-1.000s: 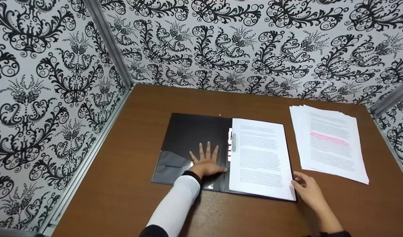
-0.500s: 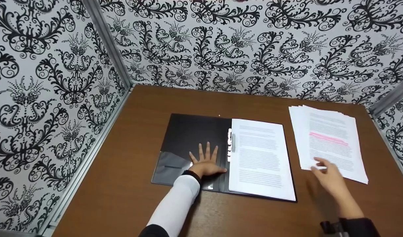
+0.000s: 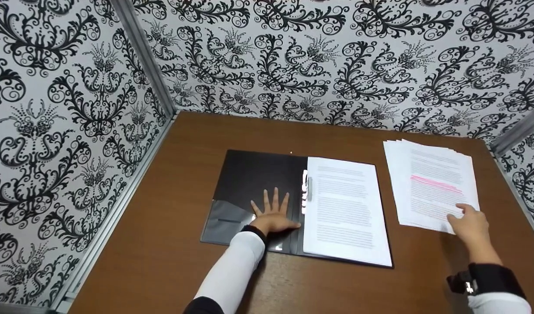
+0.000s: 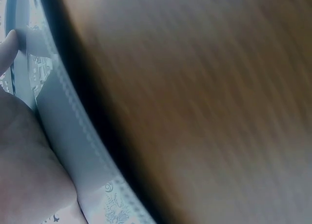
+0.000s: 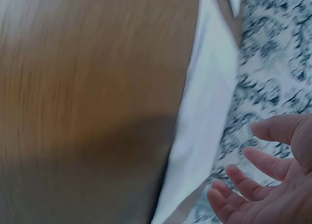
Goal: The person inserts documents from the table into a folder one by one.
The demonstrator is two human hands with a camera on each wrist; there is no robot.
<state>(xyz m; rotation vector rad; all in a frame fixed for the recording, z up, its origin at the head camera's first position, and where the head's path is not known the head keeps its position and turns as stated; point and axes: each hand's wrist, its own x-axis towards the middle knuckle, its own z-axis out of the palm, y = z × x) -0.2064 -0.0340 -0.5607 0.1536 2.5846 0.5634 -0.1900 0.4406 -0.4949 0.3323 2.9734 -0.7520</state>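
Observation:
A black folder lies spread open on the wooden table. My left hand, fingers spread, rests flat on its left cover beside the spine; the left wrist view shows part of that hand at the folder's edge. Printed sheets lie on the folder's right side, next to the metal clip. To the right is a loose stack of printed paper with a pink highlighted line. Over its lower right corner hovers my right hand, fingers loosely bent and holding nothing; the right wrist view shows the hand apart from the paper.
The brown table meets patterned black-and-white walls at the back and left. A grey metal strip runs along the left edge. A clear-fronted pocket is on the folder's left cover.
My right hand has moved right, from the folder's lower right edge to above the loose stack's lower right corner. The left hand has stayed on the folder.

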